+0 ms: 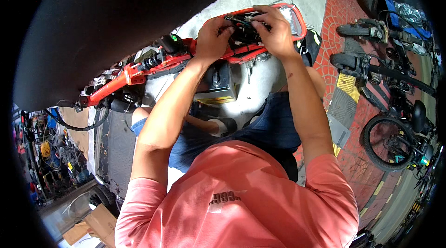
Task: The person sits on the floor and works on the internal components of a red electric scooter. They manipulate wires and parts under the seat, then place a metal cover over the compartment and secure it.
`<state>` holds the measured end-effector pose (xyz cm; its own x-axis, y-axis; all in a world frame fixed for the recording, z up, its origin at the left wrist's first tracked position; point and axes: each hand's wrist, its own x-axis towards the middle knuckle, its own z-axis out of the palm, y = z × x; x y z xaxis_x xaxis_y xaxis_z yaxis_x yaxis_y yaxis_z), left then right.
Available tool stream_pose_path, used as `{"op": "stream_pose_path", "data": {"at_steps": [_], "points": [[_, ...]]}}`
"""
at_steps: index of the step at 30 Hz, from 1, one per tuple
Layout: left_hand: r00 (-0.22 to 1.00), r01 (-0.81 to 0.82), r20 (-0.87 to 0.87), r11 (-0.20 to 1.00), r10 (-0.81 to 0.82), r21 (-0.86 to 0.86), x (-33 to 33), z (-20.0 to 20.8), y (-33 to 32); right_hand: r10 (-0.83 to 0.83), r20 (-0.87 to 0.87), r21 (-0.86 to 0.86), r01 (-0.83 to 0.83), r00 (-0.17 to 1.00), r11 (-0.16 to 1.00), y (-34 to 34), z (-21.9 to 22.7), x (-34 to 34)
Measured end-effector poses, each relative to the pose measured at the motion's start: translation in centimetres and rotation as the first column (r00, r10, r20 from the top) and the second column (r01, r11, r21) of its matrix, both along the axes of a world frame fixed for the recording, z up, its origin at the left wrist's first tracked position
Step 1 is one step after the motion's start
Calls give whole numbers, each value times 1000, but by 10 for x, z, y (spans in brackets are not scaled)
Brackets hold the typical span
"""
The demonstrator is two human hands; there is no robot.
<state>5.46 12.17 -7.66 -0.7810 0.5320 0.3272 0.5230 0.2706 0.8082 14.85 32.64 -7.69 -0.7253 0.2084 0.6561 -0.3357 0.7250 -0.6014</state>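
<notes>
A red electric scooter (244,53) lies across in front of me, its long body reaching from the far left to the upper right. Its deck compartment is uncovered and shows a tangle of dark wires (244,36) with small connectors. Over the left side of that opening, my left hand (213,40) has its fingers curled in a pinch at the wiring. Across from it, my right hand (277,32) pinches at the wires with thumb and forefinger. What exactly sits between the fingertips is too small to make out.
Beneath the scooter stands a dark box (218,81) with a yellow lower edge. Parked scooters (357,62) and a small bicycle (389,142) line the right. Hanging goods (51,150) and a cardboard box (100,224) are at left. A dark shape (107,25) blocks the upper left.
</notes>
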Motion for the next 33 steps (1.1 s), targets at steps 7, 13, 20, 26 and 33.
{"op": "stream_pose_path", "data": {"at_steps": [7,13,20,26,33], "points": [[1000,-10,-28,999,8,-47,-7,-7,2,-272,-176,-121,253,946,960,27,18,33],[982,-13,185,987,44,-162,-31,1,14,-149,211,-130,179,966,975,-4,11,60],[996,54,82,984,-41,-170,-44,-16,13,-102,484,-73,157,869,985,-42,-4,82],[993,121,22,977,-119,-175,-53,-22,11,-59,435,-166,144,898,975,-50,-13,86],[969,112,-217,993,-119,-40,-77,-77,5,-51,448,-258,184,893,948,-61,-10,83]]}}
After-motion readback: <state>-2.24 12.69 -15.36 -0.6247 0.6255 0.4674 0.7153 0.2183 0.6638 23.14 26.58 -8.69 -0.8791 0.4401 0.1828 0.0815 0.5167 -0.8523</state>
